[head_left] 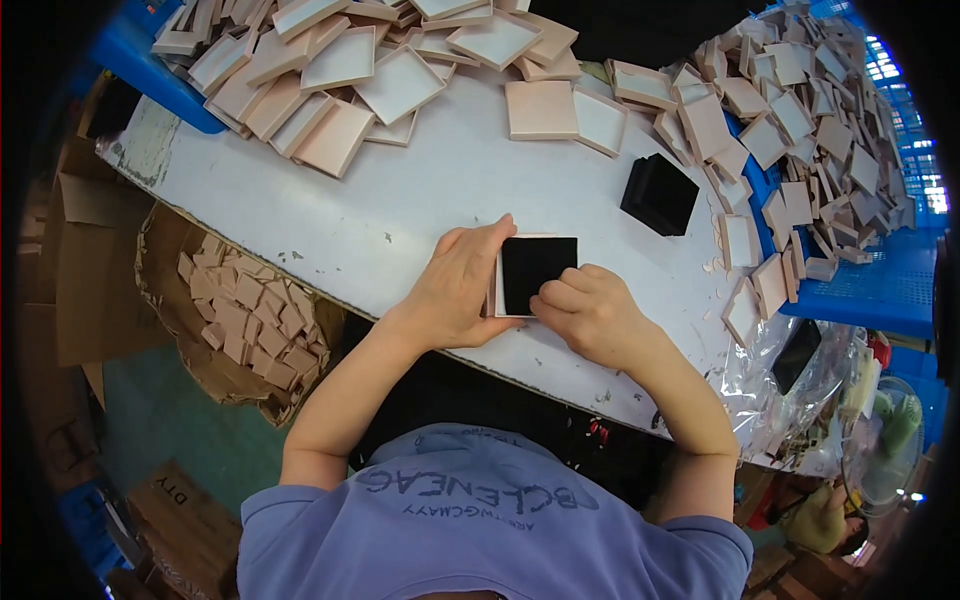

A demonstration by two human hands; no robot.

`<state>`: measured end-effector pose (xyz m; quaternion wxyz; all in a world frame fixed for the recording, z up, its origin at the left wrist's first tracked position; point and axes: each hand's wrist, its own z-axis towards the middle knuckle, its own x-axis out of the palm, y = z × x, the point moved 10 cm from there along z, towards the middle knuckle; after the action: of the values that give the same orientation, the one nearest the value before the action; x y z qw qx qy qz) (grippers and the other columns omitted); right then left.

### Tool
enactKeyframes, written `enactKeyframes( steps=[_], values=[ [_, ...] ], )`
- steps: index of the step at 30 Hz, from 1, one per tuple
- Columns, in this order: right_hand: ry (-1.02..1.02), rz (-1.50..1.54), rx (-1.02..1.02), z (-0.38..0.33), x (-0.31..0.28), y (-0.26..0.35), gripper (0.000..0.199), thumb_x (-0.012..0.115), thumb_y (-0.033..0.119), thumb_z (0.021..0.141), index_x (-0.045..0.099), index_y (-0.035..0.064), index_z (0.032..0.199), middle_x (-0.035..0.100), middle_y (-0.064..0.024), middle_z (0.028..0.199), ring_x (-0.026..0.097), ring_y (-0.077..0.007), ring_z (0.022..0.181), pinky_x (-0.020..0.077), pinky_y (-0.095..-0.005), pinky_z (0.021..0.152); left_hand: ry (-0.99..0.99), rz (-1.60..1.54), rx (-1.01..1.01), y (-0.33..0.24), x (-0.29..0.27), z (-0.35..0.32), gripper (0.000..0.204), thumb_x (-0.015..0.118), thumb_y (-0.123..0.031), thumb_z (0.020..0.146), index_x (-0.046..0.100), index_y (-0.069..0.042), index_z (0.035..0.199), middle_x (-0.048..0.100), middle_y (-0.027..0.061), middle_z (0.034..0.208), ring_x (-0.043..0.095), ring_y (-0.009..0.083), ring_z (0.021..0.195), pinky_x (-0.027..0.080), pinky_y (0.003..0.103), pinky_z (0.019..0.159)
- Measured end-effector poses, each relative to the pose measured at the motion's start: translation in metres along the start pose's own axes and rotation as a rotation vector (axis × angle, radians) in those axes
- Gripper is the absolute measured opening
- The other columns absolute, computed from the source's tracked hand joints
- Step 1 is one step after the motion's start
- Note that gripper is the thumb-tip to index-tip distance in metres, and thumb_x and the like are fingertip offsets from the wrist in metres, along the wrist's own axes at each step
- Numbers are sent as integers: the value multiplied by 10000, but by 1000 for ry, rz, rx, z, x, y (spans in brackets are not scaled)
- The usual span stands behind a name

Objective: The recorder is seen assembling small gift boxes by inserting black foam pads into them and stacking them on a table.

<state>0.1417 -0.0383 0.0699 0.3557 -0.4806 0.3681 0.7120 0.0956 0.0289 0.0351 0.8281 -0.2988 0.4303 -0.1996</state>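
Observation:
A small pale-pink cardboard box [494,294] with a white inside sits at the near middle of the table. My left hand [450,285] grips it from the left, thumb at the near side and fingers along the far left corner. A square black pad [537,264] lies over the box's opening, leaving a thin white strip bare on the left. My right hand [598,318] has its fingers curled in on the pad's near right corner; the fingertips are partly hidden. To the upper right stands a stack of black pads [662,196].
Pale-pink box halves pile up at the far left [400,85] and in a blue crate [870,290] at right. More lie in a cardboard carton [165,265] below the white table's [290,200] left edge. Clear plastic bags [765,385] and a small fan [897,430] are at lower right.

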Motion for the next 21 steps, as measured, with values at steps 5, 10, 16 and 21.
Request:
enactKeyframes(
  steps=[5,10,16,21],
  values=[
    [46,289,94,4,12,-16,106,643,110,685,649,68,782,552,-30,760,546,-185,674,457,-306,581,111,73,-50,1,5,1,884,802,-281,602,372,-84,1348,433,175,1197,437,310,1117,311,428,945],
    [-370,129,541,-27,-77,-163,132,637,127,805,673,40,897,642,-111,918,608,-279,781,486,-322,682,217,326,-51,-16,9,0,723,784,-305,626,491,-209,1280,414,180,1199,416,313,1124,290,458,954],
    [208,-132,998,-81,-40,-273,305,524,314,871,681,53,893,649,-134,898,608,-329,836,451,-437,764,230,388,-98,-15,12,2,673,762,-345,657,509,-192,1262,399,202,1234,406,327,1151,287,462,965],
    [162,-148,905,-65,-42,-266,321,497,286,895,650,11,959,651,-160,885,611,-298,855,463,-356,783,117,298,-60,-11,11,-2,658,706,-416,709,503,-110,1255,399,214,1257,387,337,1188,290,446,963]
  ],
)
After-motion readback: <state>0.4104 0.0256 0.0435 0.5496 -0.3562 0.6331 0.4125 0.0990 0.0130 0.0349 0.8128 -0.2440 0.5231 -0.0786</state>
